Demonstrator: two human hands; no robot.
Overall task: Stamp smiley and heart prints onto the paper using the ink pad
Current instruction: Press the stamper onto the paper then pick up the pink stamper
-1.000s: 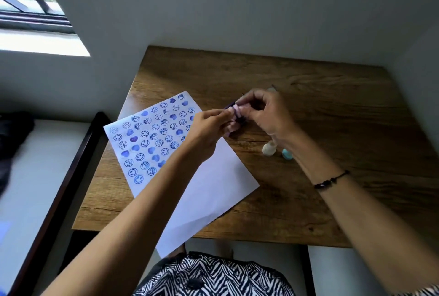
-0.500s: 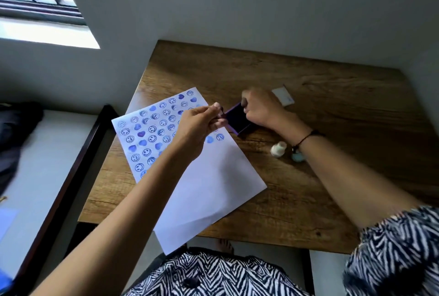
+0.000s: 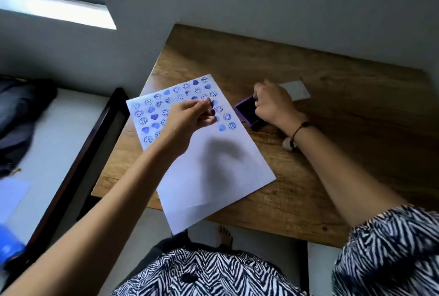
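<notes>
Wooden table (image 3: 332,129) against a grey wall, window at 11 o'clock, a dark-framed bench at 9 o'clock; nearest the body, the blank half of the paper (image 3: 213,177), its near corner overhanging the table edge at 6 o'clock.

Further out, left hand (image 3: 187,120) above the paper's middle, fingertips pinched together on a small stamp (image 3: 210,112); only a dark, ink-stained tip visible, face unreadable, so smiley or heart cannot be told. Beyond it, toward 11 and 12 o'clock, rows of blue smileys and hearts filling the far half of the sheet, the nearest row ending just right of the pinched fingers.

At 1 o'clock, right hand (image 3: 273,105) resting curled on the purple ink pad (image 3: 247,111), just off the paper's right edge; whether gripping or merely steadying, cannot tell. Behind it a white card (image 3: 297,90); beside the wrist a small pale stamp (image 3: 288,144), partly hidden.

To do this step well, probably: lower the stamp straight down into the next blank spot beside the last print; keep the face flat; press once, evenly, no rocking; lift straight up to avoid smearing; keep the sleeve and wrist off wet prints; keep the sheet from sliding, given that overhang.
</notes>
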